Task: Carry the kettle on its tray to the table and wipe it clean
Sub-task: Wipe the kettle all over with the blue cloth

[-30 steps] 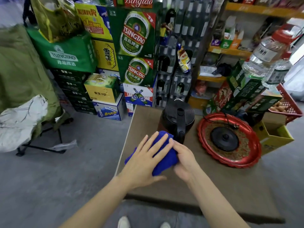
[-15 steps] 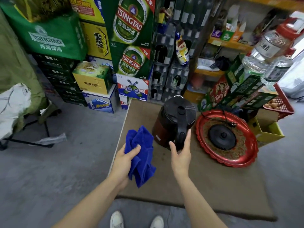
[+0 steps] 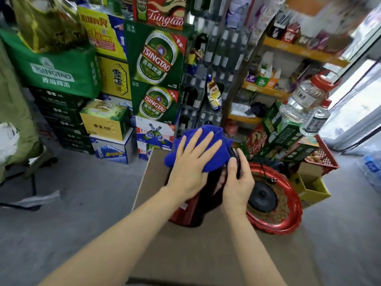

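A dark red kettle (image 3: 188,211) with a black handle stands on the brown table (image 3: 216,254). My left hand (image 3: 189,162) lies flat, fingers straight, pressing a blue cloth (image 3: 214,141) onto the kettle's top, which the cloth hides. My right hand (image 3: 237,182) grips the kettle's black handle on its right side. The red round tray (image 3: 288,219) lies on the table just right of the kettle, with the black kettle base (image 3: 262,198) and its cord on it.
Stacked beer cartons (image 3: 158,75) rise beyond the table's far edge. Orange shelves (image 3: 266,89) with goods stand at the back right. Large clear bottles (image 3: 305,100), a red crate (image 3: 323,157) and a yellow box (image 3: 311,188) crowd the right side. Grey floor (image 3: 72,213) lies left.
My left hand lifted the blue cloth from beside the kettle and now presses it on the kettle's top. My right hand closed round the handle. The view moved closer.
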A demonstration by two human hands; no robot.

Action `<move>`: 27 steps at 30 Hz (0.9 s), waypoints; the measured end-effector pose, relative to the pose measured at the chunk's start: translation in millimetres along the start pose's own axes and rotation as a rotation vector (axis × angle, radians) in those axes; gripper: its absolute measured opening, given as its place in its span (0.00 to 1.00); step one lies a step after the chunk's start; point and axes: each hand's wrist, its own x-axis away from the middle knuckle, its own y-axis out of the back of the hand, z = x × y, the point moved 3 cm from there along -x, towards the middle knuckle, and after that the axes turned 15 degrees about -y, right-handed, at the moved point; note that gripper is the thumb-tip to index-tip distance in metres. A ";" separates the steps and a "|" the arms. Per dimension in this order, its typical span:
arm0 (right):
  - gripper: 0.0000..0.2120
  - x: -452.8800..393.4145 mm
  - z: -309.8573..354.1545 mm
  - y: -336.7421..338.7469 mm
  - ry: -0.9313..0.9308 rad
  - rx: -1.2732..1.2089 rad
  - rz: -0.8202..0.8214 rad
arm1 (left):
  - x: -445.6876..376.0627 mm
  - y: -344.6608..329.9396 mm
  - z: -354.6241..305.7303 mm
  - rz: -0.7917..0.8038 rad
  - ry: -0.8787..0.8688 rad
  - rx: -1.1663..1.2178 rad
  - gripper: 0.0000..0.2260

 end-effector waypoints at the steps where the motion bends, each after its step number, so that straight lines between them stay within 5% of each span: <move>1: 0.15 -3.2 11.1 0.9 0.006 -0.026 -0.013 | 9.5 -2.8 -11.2 -0.005 -0.051 -0.058 0.31; 7: 0.19 -14.8 37.0 9.9 -0.031 -0.115 0.085 | 71.6 -26.2 -48.7 0.067 -0.143 -0.367 0.37; 16: 0.15 -11.7 117.5 16.7 0.060 -0.268 0.120 | -46.5 56.6 -62.9 -0.299 -0.144 -0.488 0.25; 22: 0.16 -4.1 159.0 27.5 0.141 -0.326 0.195 | 45.3 35.1 -44.6 -0.104 -0.491 -0.580 0.38; 27: 0.15 2.7 177.2 22.9 0.118 -0.373 0.273 | -75.5 119.7 -64.0 -0.442 -0.203 -0.359 0.25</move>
